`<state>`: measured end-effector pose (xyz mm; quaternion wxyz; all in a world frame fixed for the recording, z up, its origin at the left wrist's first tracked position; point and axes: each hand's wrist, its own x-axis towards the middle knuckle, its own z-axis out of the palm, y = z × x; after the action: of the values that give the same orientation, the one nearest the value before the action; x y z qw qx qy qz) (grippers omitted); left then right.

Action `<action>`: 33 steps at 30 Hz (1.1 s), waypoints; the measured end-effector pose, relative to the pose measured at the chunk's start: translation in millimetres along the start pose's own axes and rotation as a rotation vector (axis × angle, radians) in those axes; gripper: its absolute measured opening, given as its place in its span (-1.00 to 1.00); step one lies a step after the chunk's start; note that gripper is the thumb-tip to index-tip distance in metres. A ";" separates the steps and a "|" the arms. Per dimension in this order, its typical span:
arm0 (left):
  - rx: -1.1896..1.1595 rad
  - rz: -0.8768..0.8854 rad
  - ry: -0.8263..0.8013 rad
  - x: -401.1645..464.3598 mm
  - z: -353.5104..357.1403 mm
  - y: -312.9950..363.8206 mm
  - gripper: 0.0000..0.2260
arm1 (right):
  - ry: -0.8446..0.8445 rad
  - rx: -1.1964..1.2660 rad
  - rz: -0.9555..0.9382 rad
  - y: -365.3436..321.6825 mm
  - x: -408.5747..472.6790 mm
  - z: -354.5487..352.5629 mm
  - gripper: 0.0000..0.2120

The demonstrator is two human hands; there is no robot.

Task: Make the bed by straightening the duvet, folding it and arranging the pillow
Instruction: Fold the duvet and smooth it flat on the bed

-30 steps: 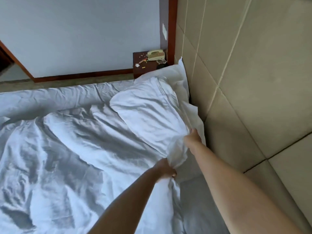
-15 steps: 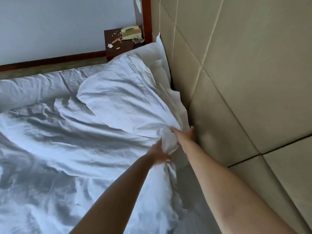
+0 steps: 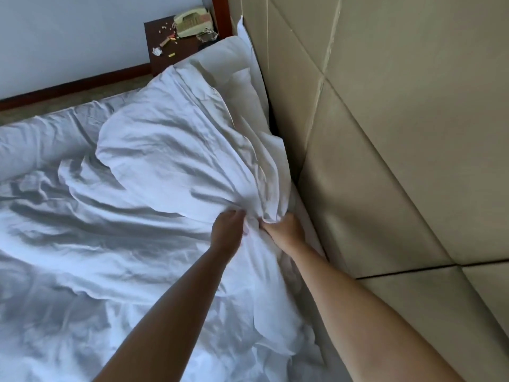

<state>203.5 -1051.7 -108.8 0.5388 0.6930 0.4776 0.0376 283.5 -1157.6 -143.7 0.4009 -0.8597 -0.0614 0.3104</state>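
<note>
A white pillow (image 3: pixel 170 150) lies on the rumpled white duvet (image 3: pixel 82 257), its long side close to the padded headboard. My left hand (image 3: pixel 230 232) grips the pillow's near corner, fingers curled into the bunched cloth. Just to its right, my right hand (image 3: pixel 285 230) grips the same gathered end of the pillowcase beside the headboard. A second white pillow (image 3: pixel 234 64) lies behind the first, against the headboard. Both sets of fingertips are buried in the fabric.
The beige padded headboard (image 3: pixel 385 133) fills the right side. A dark nightstand (image 3: pixel 157 28) at the top holds a beige telephone (image 3: pixel 191 20) and small scraps. A white wall with a wooden baseboard (image 3: pixel 74 84) runs beyond the bed's far edge.
Both hands have stayed on the pillow's near end while the pillow has come closer and spread wider in view. The left hand now sits level with the right instead of below it.
</note>
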 end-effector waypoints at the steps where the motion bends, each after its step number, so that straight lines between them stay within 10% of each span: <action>1: -0.037 0.048 0.072 -0.9 1.4 4.1 -0.62 | 0.118 -0.144 -0.123 -3.8 -13.1 10.1 -0.64; 4: -0.153 -0.063 0.169 -3.9 3.8 18.1 -0.31 | 0.203 -0.217 -0.447 -8.4 -48.7 48.1 -0.78; 8: 0.106 -0.009 0.117 5.0 -14.3 10.7 -0.09 | -0.105 -0.245 -0.444 -5.0 -63.8 55.2 -0.74; 14: 0.321 0.028 0.219 -2.4 -21.6 13.5 -0.50 | 0.229 0.188 0.157 16.3 -15.5 22.1 -0.63; 17: 0.300 -0.006 0.226 -7.6 -24.1 10.2 -0.56 | 0.150 -0.127 0.436 25.9 -4.6 13.1 -0.20; 21: 0.257 0.003 0.203 -6.6 -35.1 7.6 -0.55 | -0.055 0.457 0.685 18.9 -6.8 12.3 -0.20; 27: 0.067 -0.056 0.052 -14.9 -40.4 28.1 -0.38 | -0.051 0.651 0.278 -18.0 -61.4 30.5 -0.80; 33: 0.292 -0.158 -0.080 -41.5 -64.5 43.6 0.31 | -0.322 0.364 0.085 -41.1 -123.9 48.7 -0.75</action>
<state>171.6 -1033.4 -28.7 0.4521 0.7253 0.5090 -0.1024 161.9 -1142.2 -77.5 0.5209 -0.7145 -0.0315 0.4660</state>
